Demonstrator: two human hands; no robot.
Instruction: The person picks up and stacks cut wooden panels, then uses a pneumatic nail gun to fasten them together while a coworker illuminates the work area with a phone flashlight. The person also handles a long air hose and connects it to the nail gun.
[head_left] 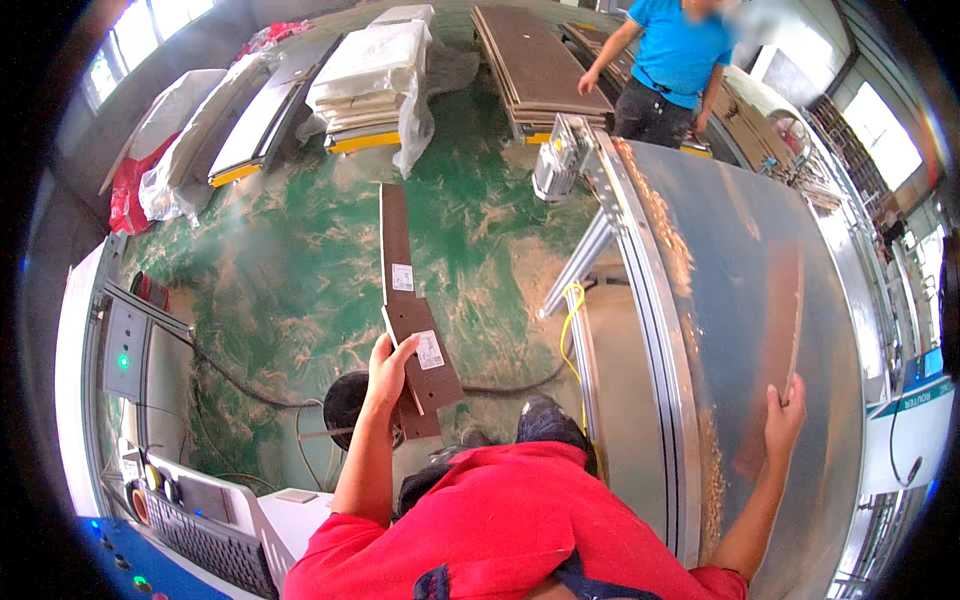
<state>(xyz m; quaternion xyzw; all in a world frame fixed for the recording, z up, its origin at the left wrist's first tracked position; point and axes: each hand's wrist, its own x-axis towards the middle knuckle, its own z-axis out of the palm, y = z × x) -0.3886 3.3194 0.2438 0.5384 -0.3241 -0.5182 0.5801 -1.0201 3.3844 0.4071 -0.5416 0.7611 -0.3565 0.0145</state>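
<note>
Brown board strips, long and narrow, stand gripped in the left hand above the green floor. The right hand closes around the near end of another brown board lying on the metal tabletop.

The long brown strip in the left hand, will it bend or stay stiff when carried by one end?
The brown strip likely stays stiff: it runs straight beyond the left hand without sagging. Gripped near one end, it probably feels front-heavy. Its narrow, thin shape suggests modest weight.
</note>
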